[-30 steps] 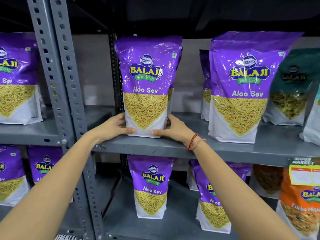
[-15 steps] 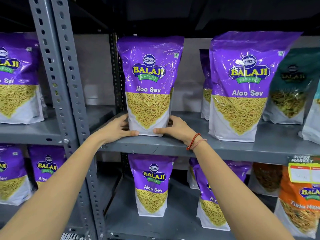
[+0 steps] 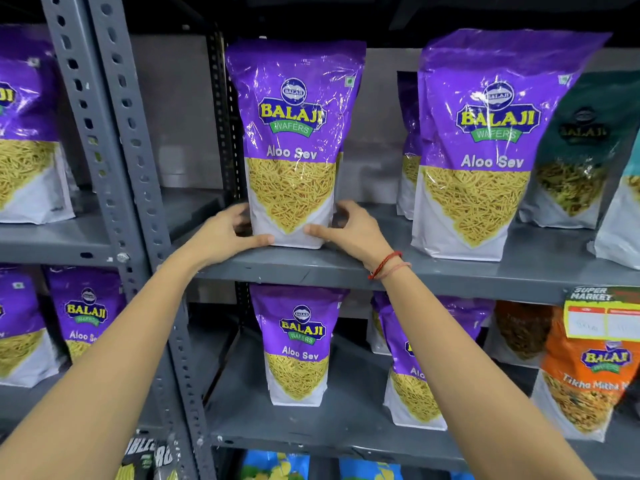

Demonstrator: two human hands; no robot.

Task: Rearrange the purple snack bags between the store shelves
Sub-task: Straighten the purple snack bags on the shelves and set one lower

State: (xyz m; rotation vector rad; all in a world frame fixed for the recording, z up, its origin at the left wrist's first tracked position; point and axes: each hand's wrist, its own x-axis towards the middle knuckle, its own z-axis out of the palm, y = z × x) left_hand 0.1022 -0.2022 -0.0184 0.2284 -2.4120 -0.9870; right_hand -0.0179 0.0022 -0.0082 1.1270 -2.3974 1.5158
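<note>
Grey metal shelf (image 3: 450,271) carries the purple Aloo Sev bag (image 3: 294,143) upright near its front edge; the left hand (image 3: 225,233) and right hand (image 3: 353,230) clasp its base from both sides, equally near, long axis vertical above the grip

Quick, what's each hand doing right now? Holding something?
Left hand: closed on the left bottom side of the purple Aloo Sev bag standing on the shelf.
Right hand: closed on the same bag's right bottom side.
</note>
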